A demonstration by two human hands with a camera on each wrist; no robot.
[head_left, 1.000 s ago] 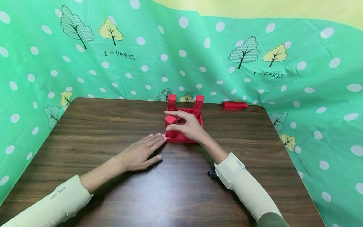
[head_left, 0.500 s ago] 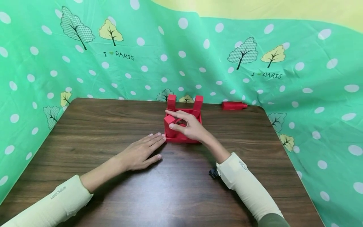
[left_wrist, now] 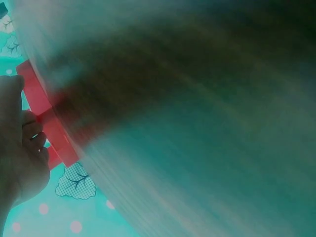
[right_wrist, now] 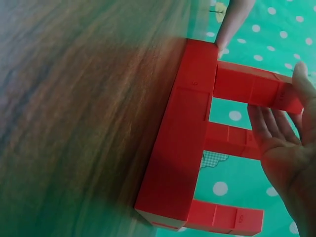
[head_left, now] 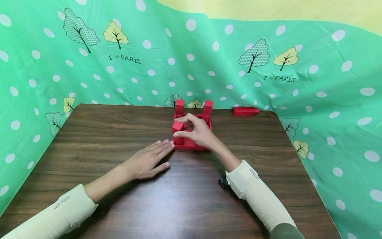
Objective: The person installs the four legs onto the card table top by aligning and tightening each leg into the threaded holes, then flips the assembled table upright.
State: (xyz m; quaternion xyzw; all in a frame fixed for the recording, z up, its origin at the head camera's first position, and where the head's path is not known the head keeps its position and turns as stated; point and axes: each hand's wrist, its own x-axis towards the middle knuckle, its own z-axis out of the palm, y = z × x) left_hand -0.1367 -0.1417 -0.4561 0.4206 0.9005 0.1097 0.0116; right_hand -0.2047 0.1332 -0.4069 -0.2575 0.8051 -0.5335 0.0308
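A red frame with upright square legs, like a small upturned stool, stands on the table. My right hand pinches the front-left red leg near its top, thumb in front and fingers behind; the right wrist view shows this red leg seated on the frame. Flat on the wood lies my left hand, its fingertips right at the frame's front-left corner. Two more legs rise at the back: a left one and a right one.
A loose red leg with a narrow end lies by the back edge of the brown table, right of the frame. A green polka-dot curtain hangs close behind the table and along its sides.
My right thumb and fingers have shifted round the front-left leg; the thumb slid right, then back left, and the forefinger is now more bent. My left hand has stayed in place.
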